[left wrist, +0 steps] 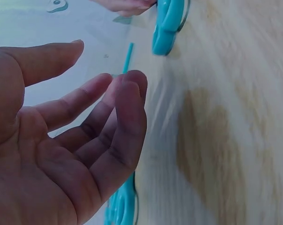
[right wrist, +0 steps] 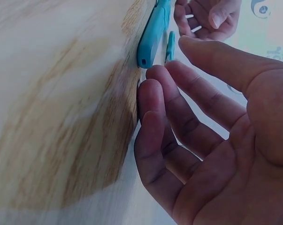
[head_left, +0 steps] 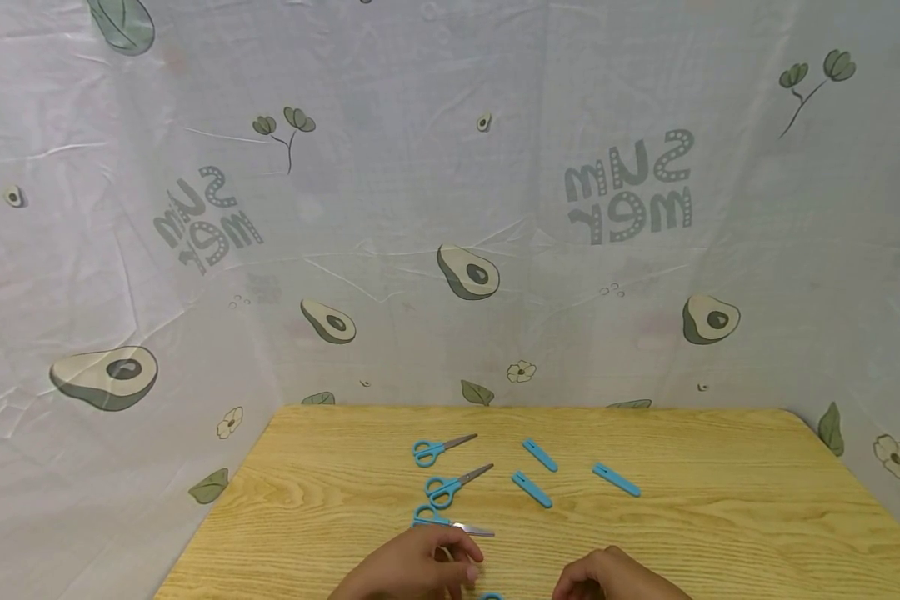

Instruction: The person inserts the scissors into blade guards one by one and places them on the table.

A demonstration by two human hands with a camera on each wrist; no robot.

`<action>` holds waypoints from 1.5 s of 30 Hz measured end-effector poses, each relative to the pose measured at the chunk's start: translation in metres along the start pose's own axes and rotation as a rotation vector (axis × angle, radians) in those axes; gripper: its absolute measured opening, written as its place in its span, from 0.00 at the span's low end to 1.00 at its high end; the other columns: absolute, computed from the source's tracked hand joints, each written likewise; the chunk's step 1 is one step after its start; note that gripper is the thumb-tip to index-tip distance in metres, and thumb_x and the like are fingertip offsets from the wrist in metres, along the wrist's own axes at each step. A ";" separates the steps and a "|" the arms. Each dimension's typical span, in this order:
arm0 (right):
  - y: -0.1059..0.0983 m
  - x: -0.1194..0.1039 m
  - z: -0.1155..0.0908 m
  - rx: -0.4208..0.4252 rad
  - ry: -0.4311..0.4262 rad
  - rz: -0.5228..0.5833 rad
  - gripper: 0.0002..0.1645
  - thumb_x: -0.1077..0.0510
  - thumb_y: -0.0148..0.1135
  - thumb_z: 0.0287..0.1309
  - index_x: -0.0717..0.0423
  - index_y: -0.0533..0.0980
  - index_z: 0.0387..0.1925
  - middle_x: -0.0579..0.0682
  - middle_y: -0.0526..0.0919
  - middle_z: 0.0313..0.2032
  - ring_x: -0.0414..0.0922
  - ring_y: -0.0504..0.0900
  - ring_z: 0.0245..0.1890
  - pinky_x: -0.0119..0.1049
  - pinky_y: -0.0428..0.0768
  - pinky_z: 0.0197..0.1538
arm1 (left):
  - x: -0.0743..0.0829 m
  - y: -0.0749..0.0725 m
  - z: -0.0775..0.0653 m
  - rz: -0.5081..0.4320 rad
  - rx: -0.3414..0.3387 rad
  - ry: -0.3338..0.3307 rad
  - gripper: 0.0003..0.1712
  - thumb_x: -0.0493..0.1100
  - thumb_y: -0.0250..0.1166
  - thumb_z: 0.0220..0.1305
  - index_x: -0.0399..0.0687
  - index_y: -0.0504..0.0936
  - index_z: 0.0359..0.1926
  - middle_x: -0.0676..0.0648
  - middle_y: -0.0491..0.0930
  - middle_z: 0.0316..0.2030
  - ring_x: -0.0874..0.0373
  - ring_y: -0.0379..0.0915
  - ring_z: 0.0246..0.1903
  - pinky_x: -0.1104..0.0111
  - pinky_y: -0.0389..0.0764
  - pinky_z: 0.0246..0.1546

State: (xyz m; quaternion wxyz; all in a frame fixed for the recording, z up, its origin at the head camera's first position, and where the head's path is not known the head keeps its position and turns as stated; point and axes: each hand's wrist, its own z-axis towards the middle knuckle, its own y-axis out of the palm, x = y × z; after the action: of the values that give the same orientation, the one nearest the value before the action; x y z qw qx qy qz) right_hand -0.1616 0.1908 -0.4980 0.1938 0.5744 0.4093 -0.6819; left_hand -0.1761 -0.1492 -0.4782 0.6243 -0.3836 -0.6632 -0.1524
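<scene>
My left hand (head_left: 420,567) hovers over the near part of the table with its fingers loosely bent and nothing in its grasp. Across from it, my right hand (head_left: 611,575) is also loosely curled; its palm (right wrist: 235,173) holds nothing in the right wrist view. Between the hands lie blue-handled scissors (head_left: 492,596), mostly cut off by the head view's lower edge. The right wrist view shows a blue blade cover (right wrist: 150,44) just beyond my fingertips. Just past my left hand are scissors (head_left: 431,516) with bare blades.
Two more uncovered scissors (head_left: 442,492) (head_left: 429,452) lie farther back on the wooden table (head_left: 720,500). Three loose blue blade covers (head_left: 532,489) (head_left: 540,455) (head_left: 617,480) lie right of them. A printed white curtain (head_left: 390,208) hangs behind and at both sides.
</scene>
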 end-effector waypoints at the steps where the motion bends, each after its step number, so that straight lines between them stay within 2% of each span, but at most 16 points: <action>1: 0.000 0.000 0.000 -0.001 0.005 0.003 0.08 0.62 0.70 0.70 0.63 0.89 0.43 0.42 0.93 0.37 0.27 0.86 0.35 0.27 0.85 0.38 | 0.000 -0.002 -0.001 0.012 0.009 0.011 0.12 0.42 0.65 0.78 0.40 0.87 0.55 0.51 0.88 0.40 0.65 0.84 0.32 0.74 0.83 0.36; 7: -0.004 0.000 -0.003 0.031 0.051 -0.009 0.08 0.61 0.70 0.70 0.63 0.88 0.44 0.37 0.91 0.38 0.27 0.85 0.35 0.27 0.84 0.38 | 0.001 -0.013 -0.006 0.105 0.073 0.048 0.12 0.40 0.67 0.76 0.40 0.87 0.55 0.49 0.89 0.43 0.69 0.82 0.38 0.75 0.81 0.42; 13: -0.010 0.001 -0.006 0.070 0.028 -0.096 0.09 0.64 0.65 0.73 0.67 0.86 0.45 0.42 0.90 0.38 0.27 0.83 0.35 0.28 0.84 0.37 | 0.002 -0.022 -0.012 0.141 0.129 0.055 0.11 0.41 0.69 0.76 0.41 0.88 0.53 0.48 0.89 0.43 0.68 0.82 0.39 0.75 0.81 0.42; 19: -0.012 -0.002 -0.007 0.092 0.046 -0.115 0.10 0.63 0.65 0.74 0.68 0.85 0.47 0.43 0.90 0.38 0.27 0.83 0.35 0.29 0.84 0.36 | 0.003 -0.032 -0.015 0.181 0.166 0.088 0.11 0.41 0.68 0.77 0.41 0.87 0.54 0.47 0.90 0.43 0.68 0.82 0.41 0.74 0.81 0.43; 26: -0.017 -0.004 -0.011 0.139 0.140 -0.143 0.12 0.61 0.67 0.73 0.65 0.85 0.51 0.47 0.89 0.43 0.28 0.81 0.37 0.29 0.81 0.37 | 0.008 -0.036 -0.019 0.243 0.217 0.078 0.14 0.43 0.67 0.77 0.42 0.87 0.56 0.46 0.89 0.48 0.68 0.82 0.44 0.73 0.83 0.44; 30: -0.023 0.000 -0.017 0.151 0.121 -0.208 0.13 0.59 0.68 0.73 0.63 0.85 0.52 0.46 0.89 0.45 0.26 0.80 0.39 0.29 0.81 0.37 | 0.010 -0.037 -0.021 0.263 0.242 0.076 0.15 0.43 0.68 0.77 0.41 0.86 0.58 0.43 0.87 0.49 0.67 0.81 0.45 0.73 0.83 0.42; 33: -0.029 0.006 -0.023 0.146 0.103 -0.270 0.15 0.57 0.67 0.74 0.63 0.85 0.55 0.46 0.89 0.47 0.26 0.81 0.41 0.29 0.81 0.38 | 0.010 -0.038 -0.023 0.279 0.263 0.070 0.17 0.45 0.69 0.76 0.42 0.85 0.59 0.42 0.87 0.51 0.63 0.82 0.47 0.72 0.83 0.43; 39: -0.035 0.005 -0.033 0.204 0.108 -0.369 0.16 0.56 0.68 0.74 0.63 0.84 0.55 0.50 0.88 0.49 0.28 0.80 0.42 0.29 0.79 0.38 | 0.008 -0.040 -0.024 0.338 0.324 0.059 0.22 0.46 0.70 0.76 0.41 0.83 0.63 0.41 0.86 0.55 0.42 0.82 0.53 0.68 0.82 0.45; 45: -0.035 0.000 -0.038 0.271 0.116 -0.490 0.18 0.55 0.70 0.72 0.62 0.84 0.55 0.51 0.88 0.47 0.31 0.81 0.42 0.30 0.80 0.38 | 0.008 -0.040 -0.024 0.438 0.370 0.079 0.25 0.49 0.70 0.76 0.39 0.81 0.65 0.39 0.85 0.57 0.38 0.81 0.54 0.60 0.84 0.48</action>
State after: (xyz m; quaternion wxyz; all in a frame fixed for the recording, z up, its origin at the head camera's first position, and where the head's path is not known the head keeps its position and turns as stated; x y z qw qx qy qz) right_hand -0.1636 0.2417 -0.4863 -0.0791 0.5170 0.4516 -0.7229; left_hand -0.1867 -0.1895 -0.4553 0.7271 -0.3911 -0.5563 0.0948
